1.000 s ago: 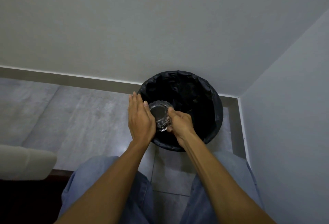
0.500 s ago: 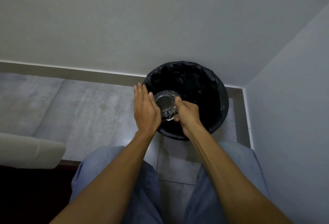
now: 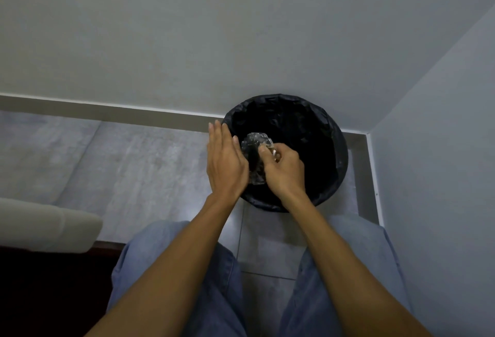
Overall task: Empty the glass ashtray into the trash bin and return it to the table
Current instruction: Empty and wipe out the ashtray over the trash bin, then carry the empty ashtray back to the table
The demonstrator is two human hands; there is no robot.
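Both hands over the trash bin [image 3: 329, 128] with my ashtray [image 3: 253, 144].
Right hand [image 3: 285, 172] grips the tilted glass; left hand [image 3: 226, 165] lies flat, fingers straight, against its side, above the black liner.

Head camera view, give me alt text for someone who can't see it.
Two bare hands hold a clear glass ashtray tipped on its side over a round trash bin lined with a black bag: the right hand grips it, the flat left hand rests against it. The bin stands in a corner on grey floor tiles.
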